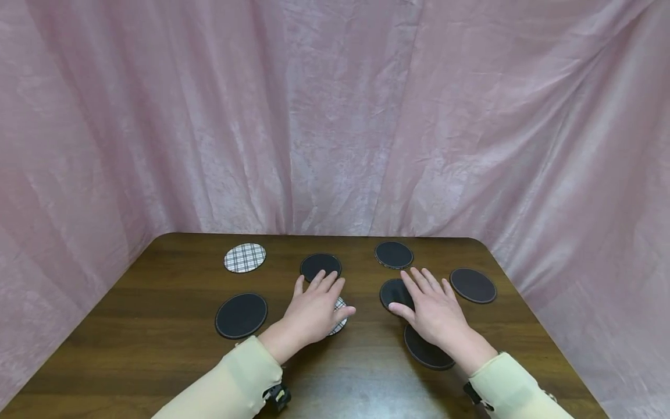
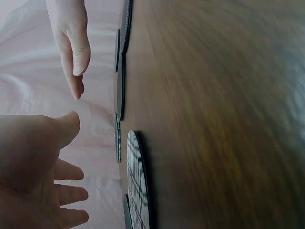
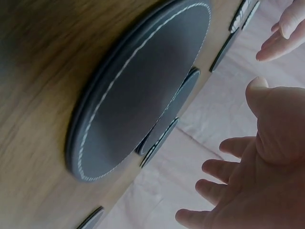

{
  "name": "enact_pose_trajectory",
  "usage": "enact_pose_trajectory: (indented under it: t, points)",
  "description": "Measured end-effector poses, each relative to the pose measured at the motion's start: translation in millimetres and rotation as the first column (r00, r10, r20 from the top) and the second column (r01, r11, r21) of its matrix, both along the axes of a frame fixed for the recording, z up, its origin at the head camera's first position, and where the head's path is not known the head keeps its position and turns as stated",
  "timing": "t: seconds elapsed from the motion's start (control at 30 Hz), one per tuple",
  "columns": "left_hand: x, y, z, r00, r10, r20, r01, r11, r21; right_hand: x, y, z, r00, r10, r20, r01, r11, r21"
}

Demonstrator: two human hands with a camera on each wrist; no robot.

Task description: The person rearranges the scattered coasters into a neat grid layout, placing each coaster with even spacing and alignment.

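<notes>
Fingers spread, my left hand (image 1: 313, 315) hovers above the table with nothing in it. Beneath it lies a plaid coaster (image 2: 137, 183), mostly hidden in the head view. A black coaster (image 1: 320, 266) sits just beyond its fingertips. My right hand (image 1: 435, 311) is also raised, palm down and fingers spread, holding nothing. It partly covers a black coaster (image 1: 394, 294) with a stitched rim and another nearer black coaster (image 1: 426, 351). In the right wrist view, that nearer coaster's stitched face (image 3: 143, 95) lies flat on the wood, below the hand.
Other coasters lie flat on the brown wooden table (image 1: 157, 326): a plaid coaster (image 1: 245, 258) at back left, a black coaster (image 1: 241, 315) at left, a black coaster (image 1: 394, 255) at back right, and a black coaster (image 1: 473, 285) at far right. A pink curtain (image 1: 335, 116) hangs behind.
</notes>
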State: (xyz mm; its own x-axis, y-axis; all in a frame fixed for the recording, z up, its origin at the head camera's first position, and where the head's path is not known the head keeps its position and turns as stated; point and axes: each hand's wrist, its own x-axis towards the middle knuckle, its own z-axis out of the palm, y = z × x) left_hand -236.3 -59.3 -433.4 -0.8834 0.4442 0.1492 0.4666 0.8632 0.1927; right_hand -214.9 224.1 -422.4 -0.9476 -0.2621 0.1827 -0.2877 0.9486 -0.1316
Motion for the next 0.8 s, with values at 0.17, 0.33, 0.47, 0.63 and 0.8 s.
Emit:
enact_pose_trajectory:
  t: [0.17, 0.33, 0.47, 0.63, 0.8]
  points:
    - [0.1, 8, -0.1, 1.000, -0.011, 0.002, 0.011, 1.000, 0.011, 0.8, 7, 0.0, 1.000, -0.014, -0.003, 0.014, 1.000, 0.001]
    - [-1.2, 19, 0.6, 1.000, -0.012, 0.010, 0.012, 1.000, 0.003, -0.2, 14, -0.2, 0.999, -0.035, 0.017, 0.035, 0.999, 0.005]
    - [-4.4, 29, 0.2, 1.000, -0.016, 0.016, 0.016, 1.000, 0.000, -1.0, 19, -0.2, 0.998, -0.049, 0.038, 0.048, 0.999, 0.006]
    - [-8.6, 41, -1.5, 1.000, -0.015, 0.008, 0.015, 1.000, 0.000, -2.0, 26, -2.0, 0.998, -0.055, 0.029, 0.055, 0.998, 0.013]
    - [-12.4, 54, -5.1, 1.000, -0.007, -0.024, 0.007, 1.000, -0.006, -4.8, 31, -4.4, 0.998, -0.065, 0.009, 0.065, 0.998, -0.004]
